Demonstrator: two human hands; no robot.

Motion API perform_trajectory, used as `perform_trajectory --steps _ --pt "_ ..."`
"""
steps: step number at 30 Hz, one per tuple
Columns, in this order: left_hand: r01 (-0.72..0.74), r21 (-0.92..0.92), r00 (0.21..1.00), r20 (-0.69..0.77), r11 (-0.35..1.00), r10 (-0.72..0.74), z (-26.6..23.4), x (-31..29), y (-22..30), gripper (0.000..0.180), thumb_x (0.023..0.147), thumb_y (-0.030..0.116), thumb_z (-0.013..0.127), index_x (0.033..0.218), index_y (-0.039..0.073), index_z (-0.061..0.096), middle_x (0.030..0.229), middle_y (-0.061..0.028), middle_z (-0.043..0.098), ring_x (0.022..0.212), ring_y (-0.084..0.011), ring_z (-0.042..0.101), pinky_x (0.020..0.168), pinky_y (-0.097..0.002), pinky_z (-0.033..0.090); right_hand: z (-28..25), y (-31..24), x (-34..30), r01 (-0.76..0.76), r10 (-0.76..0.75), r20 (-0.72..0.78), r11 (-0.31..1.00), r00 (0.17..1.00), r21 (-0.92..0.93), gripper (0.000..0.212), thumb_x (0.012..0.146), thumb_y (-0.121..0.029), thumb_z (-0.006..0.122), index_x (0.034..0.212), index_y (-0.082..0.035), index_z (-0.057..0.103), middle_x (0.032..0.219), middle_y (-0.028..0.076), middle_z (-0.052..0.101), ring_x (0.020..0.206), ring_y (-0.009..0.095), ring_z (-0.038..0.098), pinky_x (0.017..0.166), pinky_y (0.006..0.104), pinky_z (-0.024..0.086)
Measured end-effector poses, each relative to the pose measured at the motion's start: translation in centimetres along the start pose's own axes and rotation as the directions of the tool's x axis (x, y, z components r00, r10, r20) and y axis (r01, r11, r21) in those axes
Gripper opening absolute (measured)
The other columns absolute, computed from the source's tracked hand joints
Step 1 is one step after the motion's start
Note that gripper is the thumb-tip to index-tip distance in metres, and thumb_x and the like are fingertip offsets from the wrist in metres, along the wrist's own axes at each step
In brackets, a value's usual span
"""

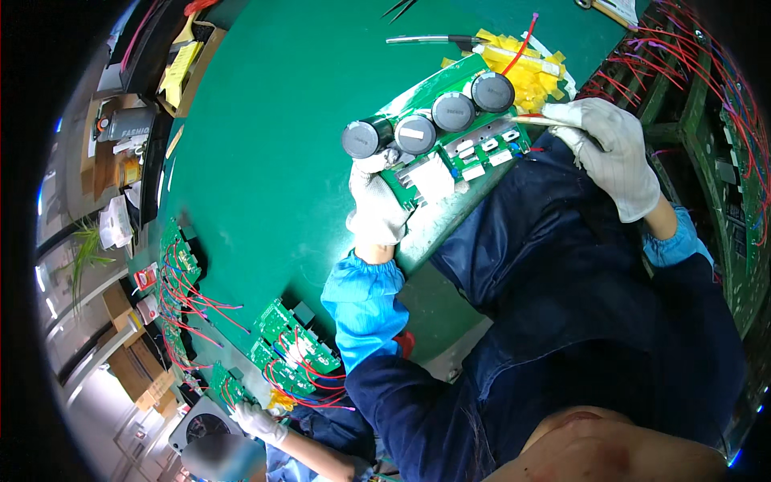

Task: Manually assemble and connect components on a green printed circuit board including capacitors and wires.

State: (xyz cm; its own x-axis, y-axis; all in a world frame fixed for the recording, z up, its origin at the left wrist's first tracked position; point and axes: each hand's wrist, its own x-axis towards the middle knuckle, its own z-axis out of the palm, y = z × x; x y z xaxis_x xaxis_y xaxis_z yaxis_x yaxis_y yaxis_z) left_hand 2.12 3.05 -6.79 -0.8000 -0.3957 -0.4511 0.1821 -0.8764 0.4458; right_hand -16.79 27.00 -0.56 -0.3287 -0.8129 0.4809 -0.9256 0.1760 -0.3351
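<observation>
My left hand (376, 201), in a white glove, grips the near left edge of a green circuit board (408, 191). The board is tilted above the table's edge. A row of several black cylindrical capacitors (454, 112) stands along it, with white and metal parts on the near side. In my gloved right hand (614, 153), a thin stick-like tool (533, 120), pale with a reddish part, is pinched between thumb and fingers. Its tip reaches the board's right side beside the capacitors; I cannot make out whether it touches.
Beyond the board on the green table (273, 161) lie yellow tape pieces (530, 80) and a pen (426, 38). More wired boards (293, 345) line the left side. A co-worker's gloved hand (259, 424) is at lower left. Racks with red wires (683, 56) stand right.
</observation>
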Motion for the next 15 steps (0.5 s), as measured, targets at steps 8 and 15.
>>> perform_trajectory --steps 8,15 --pt "0.011 -0.047 1.0 -0.014 0.999 -0.011 0.8 -0.2 0.0 0.015 0.076 0.012 0.056 0.088 0.005 0.056 0.084 -0.006 0.06 0.08 -0.023 0.062 0.078 -0.0392 0.056 0.3 0.1 -0.4 0.035 -0.035 0.003 0.993 0.999 -0.116 0.022 0.077 -0.008 0.074 0.098 -0.002 0.07 0.084 0.012 0.067 0.076 0.028 0.067 0.069 0.0353 0.055" --pt "0.049 -0.092 0.997 0.071 0.995 -0.042 -0.8 0.7 0.5 0.011 0.081 0.019 0.056 0.087 0.01 0.057 0.086 -0.0062 0.062 0.08 -0.0231 0.065 0.073 -0.0422 0.057 -0.3 0.7 -0.6 -0.034 0.023 -0.108 0.994 0.994 -0.107 0.028 0.077 -0.004 0.073 0.105 -0.004 0.07 0.092 0.013 0.07 0.085 0.029 0.069 0.076 0.0345 0.056"
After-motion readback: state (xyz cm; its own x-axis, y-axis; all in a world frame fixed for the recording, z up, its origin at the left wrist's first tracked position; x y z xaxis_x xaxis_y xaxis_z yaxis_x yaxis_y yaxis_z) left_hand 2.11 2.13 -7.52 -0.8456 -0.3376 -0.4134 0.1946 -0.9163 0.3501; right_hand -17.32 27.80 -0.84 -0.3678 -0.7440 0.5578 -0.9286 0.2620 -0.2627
